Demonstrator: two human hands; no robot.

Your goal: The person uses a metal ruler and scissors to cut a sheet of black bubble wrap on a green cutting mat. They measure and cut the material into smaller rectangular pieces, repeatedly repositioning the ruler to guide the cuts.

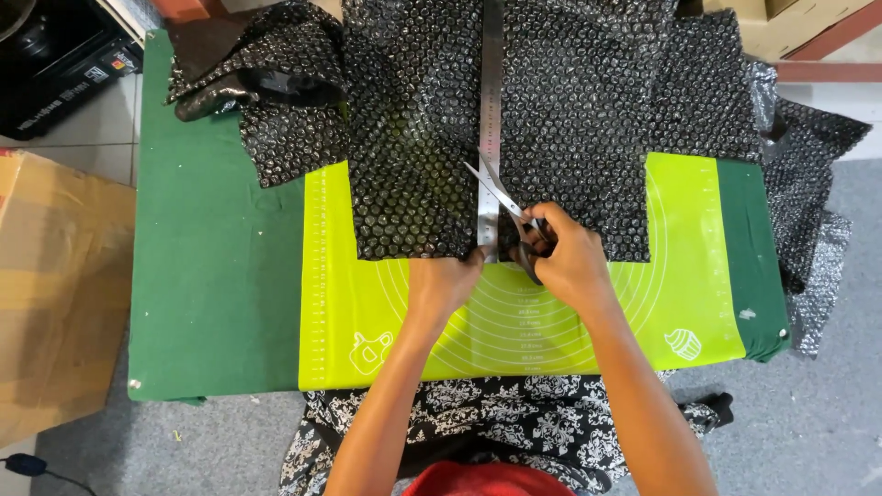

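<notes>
At mat centre: right hand (pixel 571 260) fingers grip scissors (pixel 503 204), handles hidden; left hand (pixel 445 280) fingers pin bubble wrap (pixel 570 119) edge.

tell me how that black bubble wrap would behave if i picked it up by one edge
The bubble wrap would probably flop: its spare pieces already lie crumpled and draped off the table. It looks light for its size, and likely to slide on the smooth mat.

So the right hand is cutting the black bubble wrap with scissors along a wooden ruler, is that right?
Not quite: the ruler is metal, not wood. The head view shows the right hand working the scissors on the black bubble wrap beside it.
</notes>
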